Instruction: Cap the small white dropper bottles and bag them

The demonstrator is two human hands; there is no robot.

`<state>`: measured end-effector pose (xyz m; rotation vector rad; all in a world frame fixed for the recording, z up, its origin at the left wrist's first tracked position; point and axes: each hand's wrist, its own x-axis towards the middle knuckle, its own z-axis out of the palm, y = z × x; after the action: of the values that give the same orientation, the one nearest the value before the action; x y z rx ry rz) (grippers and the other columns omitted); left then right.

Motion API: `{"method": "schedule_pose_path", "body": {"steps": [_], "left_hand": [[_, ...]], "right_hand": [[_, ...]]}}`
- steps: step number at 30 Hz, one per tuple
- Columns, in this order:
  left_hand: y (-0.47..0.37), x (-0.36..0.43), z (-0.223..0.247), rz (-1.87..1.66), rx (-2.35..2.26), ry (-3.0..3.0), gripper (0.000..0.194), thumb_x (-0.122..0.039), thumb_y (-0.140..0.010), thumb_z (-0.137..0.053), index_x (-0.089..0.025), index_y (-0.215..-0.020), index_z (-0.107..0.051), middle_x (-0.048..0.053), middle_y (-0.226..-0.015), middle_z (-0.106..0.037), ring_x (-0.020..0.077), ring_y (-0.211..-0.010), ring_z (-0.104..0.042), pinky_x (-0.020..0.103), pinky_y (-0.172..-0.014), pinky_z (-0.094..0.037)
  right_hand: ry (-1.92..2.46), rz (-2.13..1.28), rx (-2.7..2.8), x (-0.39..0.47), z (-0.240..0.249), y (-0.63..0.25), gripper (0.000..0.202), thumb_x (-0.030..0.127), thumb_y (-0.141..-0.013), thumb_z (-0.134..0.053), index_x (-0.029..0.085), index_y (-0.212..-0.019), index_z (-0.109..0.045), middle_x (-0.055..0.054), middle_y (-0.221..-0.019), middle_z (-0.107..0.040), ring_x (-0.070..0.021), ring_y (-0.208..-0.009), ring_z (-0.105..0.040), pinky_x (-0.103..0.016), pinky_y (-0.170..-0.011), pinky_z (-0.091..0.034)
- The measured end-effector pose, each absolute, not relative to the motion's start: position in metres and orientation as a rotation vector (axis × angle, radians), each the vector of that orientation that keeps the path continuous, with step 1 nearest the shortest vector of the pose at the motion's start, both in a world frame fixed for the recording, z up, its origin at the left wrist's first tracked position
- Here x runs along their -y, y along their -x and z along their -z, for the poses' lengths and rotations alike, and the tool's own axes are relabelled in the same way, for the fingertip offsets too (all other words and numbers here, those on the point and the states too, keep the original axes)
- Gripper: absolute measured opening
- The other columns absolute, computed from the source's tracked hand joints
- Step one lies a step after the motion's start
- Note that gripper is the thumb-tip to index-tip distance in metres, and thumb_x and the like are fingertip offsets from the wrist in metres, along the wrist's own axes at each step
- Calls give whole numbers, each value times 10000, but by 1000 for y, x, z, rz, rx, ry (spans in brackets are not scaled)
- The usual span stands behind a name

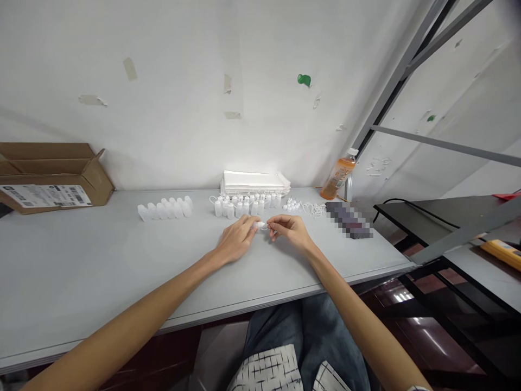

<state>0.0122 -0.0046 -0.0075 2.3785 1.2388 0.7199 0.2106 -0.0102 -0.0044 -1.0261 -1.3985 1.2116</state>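
Near the middle of the grey table (163, 271), my left hand (238, 238) is closed around a small white bottle (259, 224), whose tip points right. The fingertips of my right hand (290, 231) are pinched at a thin white cord (264, 227) beside that tip. Just behind my hands stand several small white bottles (230, 210) in rows, some with cord loops. To their right lie a pile of small white caps (292, 205) and a heap of white cords (313, 209).
Several translucent white bottles (165, 209) stand in a row at the left. A cardboard box (52, 179) is at the far left. White trays (254, 180) lie stacked against the wall. An orange drink bottle (338, 176) and a blurred dark object (349, 220) are at the right.
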Motion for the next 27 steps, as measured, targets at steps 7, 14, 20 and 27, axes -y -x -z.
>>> {"method": "schedule_pose_path", "body": {"steps": [7,14,20,27], "left_hand": [[-11,3,12,-657,-1238,-2559,328,-288,-981,-300,-244,-1192,-547,51,-1046,-570,214,-938,-598,327,-756,-474],[-11,3,13,-680,-1171,-2591,317,-268,-983,-297,-218,-1181,-539,61,-1032,-566,214,-926,-584,332,-760,-469],[-11,2,19,-731,-1101,-2638,312,-243,-977,-301,-199,-1144,-561,73,-993,-559,210,-895,-571,335,-784,-464],[-12,1,15,-797,-1057,-2513,335,-273,-975,-310,-199,-1173,-570,72,-1008,-573,206,-871,-578,347,-799,-466]], "right_hand": [[1087,-1172,1487,9,13,-211,259,368,-697,-724,130,-797,-702,-25,-591,-648,-154,-525,-613,-316,-548,-524],[988,-1158,1539,10,10,-211,283,312,-719,-720,168,-948,-634,7,-684,-654,-143,-540,-638,-305,-596,-514],[949,-1227,1521,10,13,-210,290,330,-717,-747,179,-914,-597,20,-674,-632,-140,-547,-630,-318,-616,-516],[948,-1217,1508,11,10,-207,273,361,-720,-744,171,-876,-626,13,-694,-628,-131,-568,-629,-322,-645,-519]]}}
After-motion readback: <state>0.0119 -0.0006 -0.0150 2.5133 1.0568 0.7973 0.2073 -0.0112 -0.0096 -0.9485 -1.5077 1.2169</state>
